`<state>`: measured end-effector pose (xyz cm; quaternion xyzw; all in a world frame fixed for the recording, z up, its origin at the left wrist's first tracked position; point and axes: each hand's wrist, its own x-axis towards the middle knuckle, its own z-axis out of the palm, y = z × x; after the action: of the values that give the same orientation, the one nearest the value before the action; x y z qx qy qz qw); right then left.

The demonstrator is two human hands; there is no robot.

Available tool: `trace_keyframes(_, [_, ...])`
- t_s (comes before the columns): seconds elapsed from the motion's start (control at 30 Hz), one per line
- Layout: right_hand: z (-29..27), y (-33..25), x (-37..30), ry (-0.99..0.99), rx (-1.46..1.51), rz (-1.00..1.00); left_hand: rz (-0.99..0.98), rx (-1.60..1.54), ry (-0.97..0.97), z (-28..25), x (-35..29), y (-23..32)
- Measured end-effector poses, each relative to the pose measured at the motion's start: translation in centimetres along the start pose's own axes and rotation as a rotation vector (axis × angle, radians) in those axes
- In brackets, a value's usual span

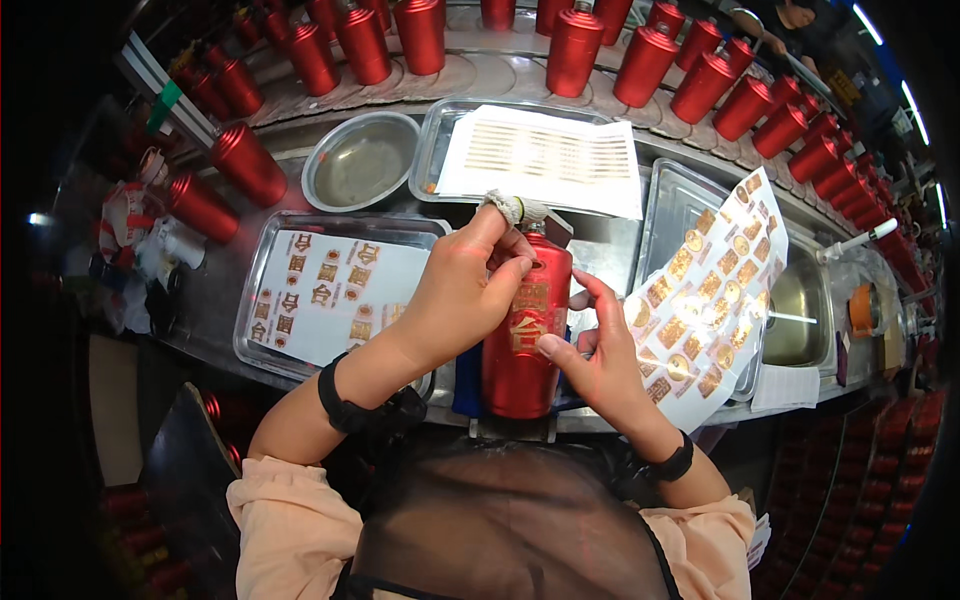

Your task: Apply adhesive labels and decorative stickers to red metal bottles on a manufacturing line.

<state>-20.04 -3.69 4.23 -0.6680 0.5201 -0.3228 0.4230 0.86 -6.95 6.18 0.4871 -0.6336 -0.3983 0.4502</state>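
A red metallic bottle (518,385) with gold characters on its front stands tilted slightly in front of me at the bench's near edge. My right hand (612,360) grips its right side, the thumb on the front beside the lower gold character. At the bottle's upper front, the thumb and fingers of my left hand (465,275) are pinched together against the surface. Whatever lies between those fingertips is too small to make out. A pale knitted cover (516,208) wraps one finger of the left hand. Behind it the bottle's neck is partly hidden.
Sheets of gold decals lie on a left tray (243,318), a back tray (428,160) and over a right tray (655,215). A metal bowl (362,165) stands behind, a basin (805,335) sits at right. Several red bottles (575,50) line a curved conveyor (490,82).
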Motion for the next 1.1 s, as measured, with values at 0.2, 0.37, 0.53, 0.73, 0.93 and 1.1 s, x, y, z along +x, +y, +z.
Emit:
trace_keyframes(0.2, [1.1,0.0,0.4,-0.002,0.034,0.056,0.016,-0.026,0.018,0.1,0.4,-0.6])
trace_keyframes(0.37, [1.3,0.2,0.6,0.013,0.025,0.039,0.051,-0.017,0.048,0.2,0.4,-0.9])
trace_keyframes(0.53, [1.5,0.5,0.7,0.002,0.107,0.093,0.041,-0.051,0.065,0.3,0.5,-0.9])
trace_keyframes(0.73, [1.3,0.6,0.9,-0.002,0.148,0.08,0.048,-0.018,0.108,0.6,0.4,-1.1])
trace_keyframes(0.93, [0.0,0.8,1.2,-0.053,0.242,0.13,-0.041,0.059,0.176,-1.0,-1.0,-2.8])
trace_keyframes(1.1, [0.1,0.5,3.2,0.007,0.265,0.08,-0.291,-0.401,-0.099,0.3,-4.7,-2.9])
